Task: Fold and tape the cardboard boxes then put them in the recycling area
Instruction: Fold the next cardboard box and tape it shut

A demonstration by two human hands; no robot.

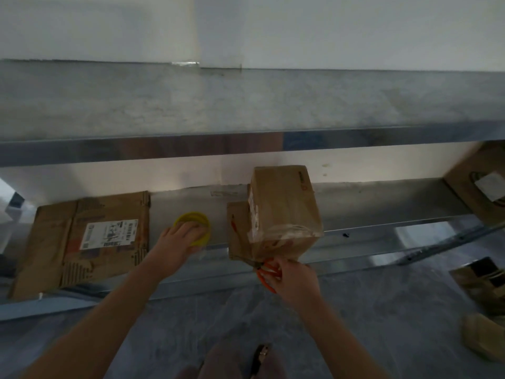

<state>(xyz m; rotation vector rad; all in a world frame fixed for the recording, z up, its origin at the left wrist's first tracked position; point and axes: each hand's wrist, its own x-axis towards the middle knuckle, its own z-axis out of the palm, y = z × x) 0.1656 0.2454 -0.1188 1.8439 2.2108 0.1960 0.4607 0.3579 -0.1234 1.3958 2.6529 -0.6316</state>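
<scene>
Head view: gripping tape roll (pixel 195 224) in left hand (pixel 177 240), scissors (pixel 265 273) in right hand (pixel 295 279) beside taped box (pixel 284 209); probably midway, nothing recycled yet

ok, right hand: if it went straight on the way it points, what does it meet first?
Most likely the upright cardboard box. The right hand grips orange-handled scissors whose blades point at the box's near lower edge on the shelf. Depth is unclear, so they may already touch it.

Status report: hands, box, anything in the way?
Left hand holds yellow tape roll. Right hand grips orange scissors at upright box. Flattened cardboard left, clear of both.
</scene>
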